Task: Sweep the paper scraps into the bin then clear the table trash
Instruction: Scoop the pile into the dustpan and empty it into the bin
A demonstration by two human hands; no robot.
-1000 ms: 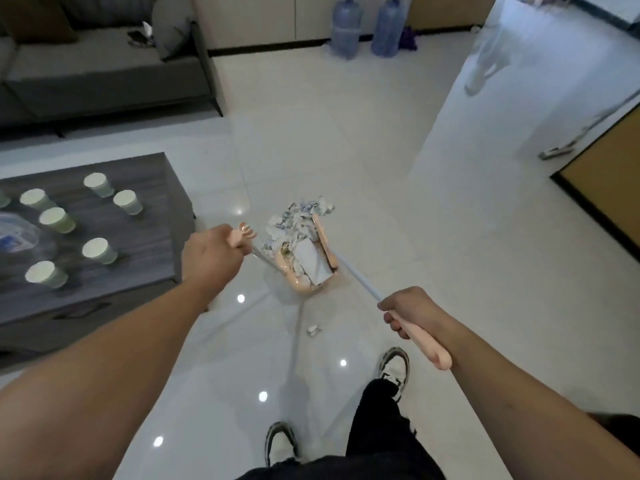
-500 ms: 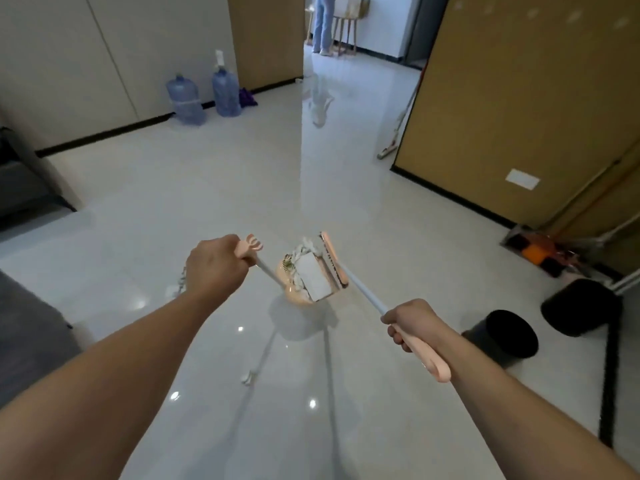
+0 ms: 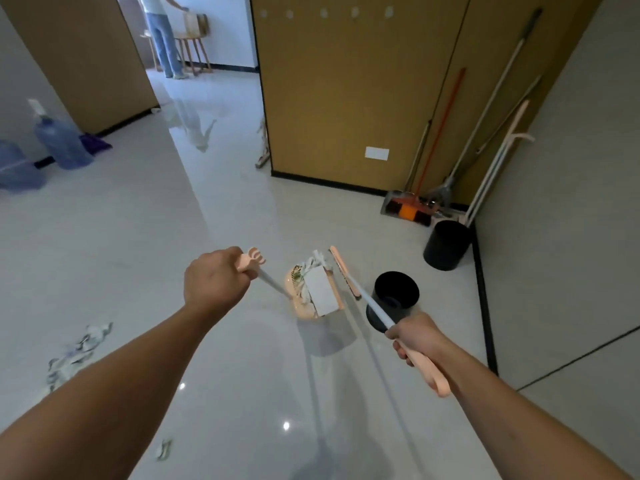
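The left hand (image 3: 216, 280) grips the loaded dustpan (image 3: 313, 292), the right hand (image 3: 414, 336) grips the broom (image 3: 346, 271), and the open bin (image 3: 394, 296) sits just right of the pan, nearer the right hand.

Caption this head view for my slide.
Left hand carries full dustpan, right hand the broom, toward black bin.

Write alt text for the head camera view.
A person's left hand carries a pink dustpan full of paper scraps and the right hand a broom, beside an open black bin. More scraps lie on the floor.
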